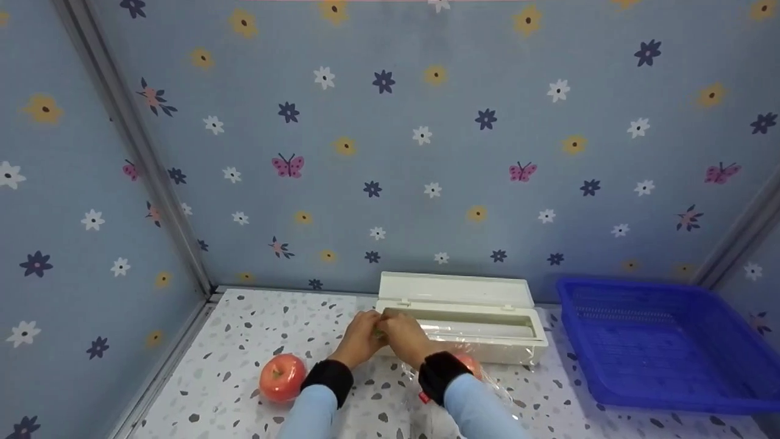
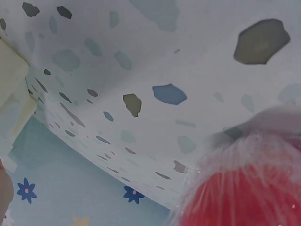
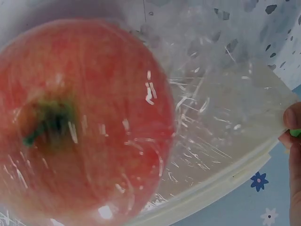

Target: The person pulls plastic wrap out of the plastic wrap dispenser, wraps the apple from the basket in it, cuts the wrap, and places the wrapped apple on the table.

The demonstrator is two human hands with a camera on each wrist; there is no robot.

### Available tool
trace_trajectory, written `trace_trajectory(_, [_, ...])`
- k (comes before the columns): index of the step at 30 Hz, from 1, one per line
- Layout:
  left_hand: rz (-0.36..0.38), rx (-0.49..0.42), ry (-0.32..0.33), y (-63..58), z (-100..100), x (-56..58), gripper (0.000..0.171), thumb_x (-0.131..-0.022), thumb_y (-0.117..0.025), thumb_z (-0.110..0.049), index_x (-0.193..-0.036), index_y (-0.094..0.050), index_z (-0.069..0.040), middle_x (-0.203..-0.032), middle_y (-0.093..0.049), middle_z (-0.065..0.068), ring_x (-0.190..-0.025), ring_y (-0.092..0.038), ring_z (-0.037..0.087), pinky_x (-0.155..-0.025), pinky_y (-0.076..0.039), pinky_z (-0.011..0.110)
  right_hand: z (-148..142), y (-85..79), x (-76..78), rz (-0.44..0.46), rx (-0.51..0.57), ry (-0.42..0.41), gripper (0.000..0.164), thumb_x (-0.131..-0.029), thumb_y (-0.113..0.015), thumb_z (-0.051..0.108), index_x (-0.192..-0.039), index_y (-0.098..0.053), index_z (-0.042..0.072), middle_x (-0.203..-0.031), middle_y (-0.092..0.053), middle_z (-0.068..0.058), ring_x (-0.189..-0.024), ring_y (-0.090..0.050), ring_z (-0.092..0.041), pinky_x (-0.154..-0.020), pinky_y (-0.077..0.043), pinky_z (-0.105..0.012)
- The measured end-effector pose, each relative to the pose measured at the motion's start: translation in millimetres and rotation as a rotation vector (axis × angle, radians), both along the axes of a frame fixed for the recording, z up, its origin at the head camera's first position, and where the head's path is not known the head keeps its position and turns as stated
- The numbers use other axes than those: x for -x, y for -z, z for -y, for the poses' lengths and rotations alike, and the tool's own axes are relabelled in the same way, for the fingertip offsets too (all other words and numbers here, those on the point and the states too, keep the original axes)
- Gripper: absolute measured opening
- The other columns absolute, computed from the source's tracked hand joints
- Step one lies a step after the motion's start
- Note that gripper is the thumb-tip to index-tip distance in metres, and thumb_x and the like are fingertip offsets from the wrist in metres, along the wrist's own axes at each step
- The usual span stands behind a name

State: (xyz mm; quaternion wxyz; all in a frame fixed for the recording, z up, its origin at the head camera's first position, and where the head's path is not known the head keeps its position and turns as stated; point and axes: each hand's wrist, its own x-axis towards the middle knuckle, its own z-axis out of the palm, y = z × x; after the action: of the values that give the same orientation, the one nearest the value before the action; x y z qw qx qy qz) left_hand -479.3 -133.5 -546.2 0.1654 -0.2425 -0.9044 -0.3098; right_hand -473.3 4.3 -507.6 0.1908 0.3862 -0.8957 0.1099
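Observation:
A white cling film dispenser (image 1: 463, 352) stands at the back with its lid raised and a film roll (image 1: 481, 330) inside. My left hand (image 1: 358, 339) and right hand (image 1: 403, 335) meet at its left end. Between them shows a small green piece (image 3: 295, 133), which the right fingers pinch. What the left fingers hold is hidden. Clear film (image 3: 211, 113) stretches from the dispenser over an apple (image 3: 94, 122), partly covered by my right wrist in the head view. Another apple (image 1: 283, 377), wrapped in film, sits beside my left wrist.
A blue plastic basket (image 1: 676, 396) stands at the right. Patterned walls (image 1: 420, 225) close off the back and left of the speckled table (image 1: 225, 366). A small red piece (image 1: 425, 397) lies under the film near my right wrist.

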Motion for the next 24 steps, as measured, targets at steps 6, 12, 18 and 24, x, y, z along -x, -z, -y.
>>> trace_trajectory(6, [0.063, -0.030, -0.028, 0.8, -3, 1.0, 0.022, -0.072, -0.071, -0.011, -0.089, -0.061, -0.003, -0.085, -0.061, 0.007, -0.080, -0.051, 0.022, -0.072, -0.044, 0.033, 3, 5.7, 0.5, -0.083, -0.107, 0.017, 0.017, -0.067, -0.070, 0.005, -0.079, -0.073, 0.016, -0.082, -0.058, -0.001, -0.076, -0.054, -0.013, -0.065, -0.048, -0.019])
trace_trajectory(12, [0.044, 0.007, -0.037, 0.0, 1, 3.8, 0.024, -0.069, -0.069, -0.005, -0.091, -0.061, -0.002, -0.085, -0.061, 0.007, -0.080, -0.052, 0.022, -0.071, -0.044, 0.032, 13, 2.0, 0.7, -0.123, -0.145, 0.062, 0.012, -0.065, -0.069, 0.006, -0.072, -0.071, 0.016, -0.075, -0.062, 0.000, -0.069, -0.057, -0.014, -0.061, -0.048, -0.021])
trace_trajectory(18, [0.009, 0.036, -0.047, 0.6, 1, 3.2, 0.017, -0.072, -0.065, -0.005, -0.088, -0.061, -0.007, -0.082, -0.060, 0.005, -0.077, -0.051, 0.020, -0.069, -0.043, 0.031, 20, 0.7, 0.9, -0.074, -0.128, 0.123, 0.009, -0.067, -0.067, 0.002, -0.066, -0.066, 0.011, -0.073, -0.063, -0.002, -0.067, -0.058, -0.017, -0.058, -0.049, -0.025])
trace_trajectory(24, [0.003, 0.037, -0.063, 2.9, -1, -0.9, 0.016, -0.070, -0.066, -0.008, -0.086, -0.062, -0.007, -0.080, -0.061, 0.005, -0.077, -0.053, 0.021, -0.070, -0.044, 0.032, 20, 2.1, -0.8, 0.009, -0.084, 0.177, 0.011, -0.067, -0.065, -0.002, -0.066, -0.065, 0.009, -0.073, -0.062, -0.002, -0.068, -0.058, -0.017, -0.059, -0.050, -0.026])
